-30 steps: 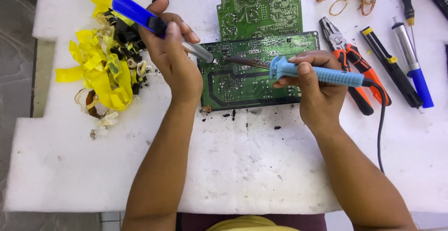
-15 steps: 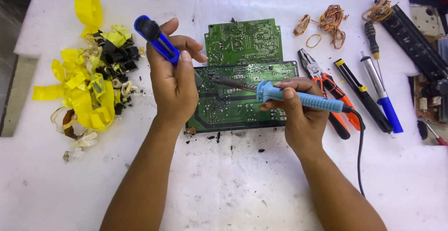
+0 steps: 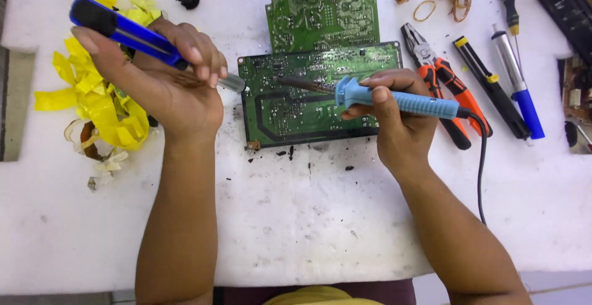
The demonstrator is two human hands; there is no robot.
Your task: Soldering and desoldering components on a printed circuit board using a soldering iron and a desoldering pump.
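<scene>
Since the earlier frame, left hand [image 3: 154, 83] has lifted its blue desoldering pump [image 3: 132, 33] off the lower circuit board [image 3: 308, 104] mid-frame; right hand [image 3: 394, 117] grips a blue soldering iron [image 3: 394, 100], tip over that board on the white surface [image 3: 308, 218].

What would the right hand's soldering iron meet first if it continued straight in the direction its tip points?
The right hand holds the blue soldering iron pointing left across the lower green circuit board. Continuing that way, it would probably first meet the metal nozzle of the blue desoldering pump in the left hand, though height is unclear.
</scene>
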